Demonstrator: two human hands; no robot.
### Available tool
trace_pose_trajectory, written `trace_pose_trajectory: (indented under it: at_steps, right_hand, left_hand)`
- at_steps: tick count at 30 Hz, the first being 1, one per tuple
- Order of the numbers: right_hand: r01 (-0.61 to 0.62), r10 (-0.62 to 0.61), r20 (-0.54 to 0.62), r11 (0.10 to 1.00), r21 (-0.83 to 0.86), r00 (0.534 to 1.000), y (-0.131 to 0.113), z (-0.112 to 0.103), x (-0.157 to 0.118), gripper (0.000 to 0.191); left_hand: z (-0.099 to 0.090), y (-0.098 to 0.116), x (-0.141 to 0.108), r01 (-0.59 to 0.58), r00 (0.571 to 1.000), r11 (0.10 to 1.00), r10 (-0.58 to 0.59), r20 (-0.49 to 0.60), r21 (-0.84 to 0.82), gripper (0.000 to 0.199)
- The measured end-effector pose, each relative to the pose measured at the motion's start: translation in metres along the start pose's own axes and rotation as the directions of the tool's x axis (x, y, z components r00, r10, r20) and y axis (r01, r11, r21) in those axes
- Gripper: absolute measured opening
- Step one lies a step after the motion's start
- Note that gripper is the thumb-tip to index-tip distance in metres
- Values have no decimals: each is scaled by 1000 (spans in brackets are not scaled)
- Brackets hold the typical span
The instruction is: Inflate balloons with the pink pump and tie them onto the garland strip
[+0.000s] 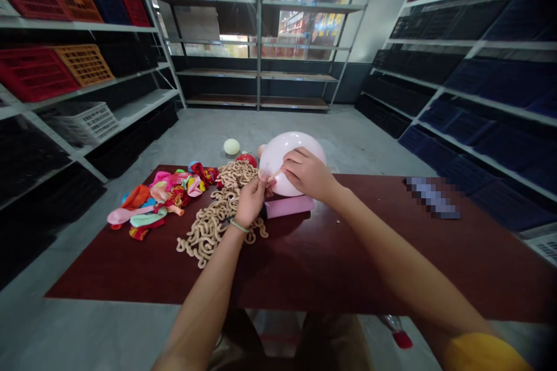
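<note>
A large inflated pale pink balloon is held over the far side of the dark red table. My left hand, with a green band at the wrist, is closed near the balloon's neck, and its fingertips pinch something small. My right hand lies in front of the balloon, its fingers closed on the stretched neck. Under the hands lies a pink cylinder with a dark end, perhaps a pump. Beside my left hand spreads a heap of beige curled pieces. Several uninflated coloured balloons are piled to the left.
A blurred-out flat object lies at the table's right. Beyond the far edge are a pale green balloon and a red one. Shelves with crates stand left and right. A bottle with a red end is on the floor.
</note>
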State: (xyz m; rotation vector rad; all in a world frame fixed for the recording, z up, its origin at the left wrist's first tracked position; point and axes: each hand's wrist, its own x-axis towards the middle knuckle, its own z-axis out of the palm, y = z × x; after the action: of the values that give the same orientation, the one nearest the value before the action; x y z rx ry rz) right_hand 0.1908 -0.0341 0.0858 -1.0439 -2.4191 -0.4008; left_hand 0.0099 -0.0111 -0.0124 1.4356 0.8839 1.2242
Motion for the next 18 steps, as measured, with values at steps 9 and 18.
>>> trace_pose_trajectory:
  at_steps: [9,18]
  right_hand:
    - [-184,229,-325,969,164,918,-16,44,-40,14]
    - [-333,403,-281,904,267,871,-20,54,-63,23]
  left_hand:
    - [-16,-8,11,128,986,926,-158,-57,-356,40]
    - [-2,-7,4,128,991,964,-136,-15,-233,36]
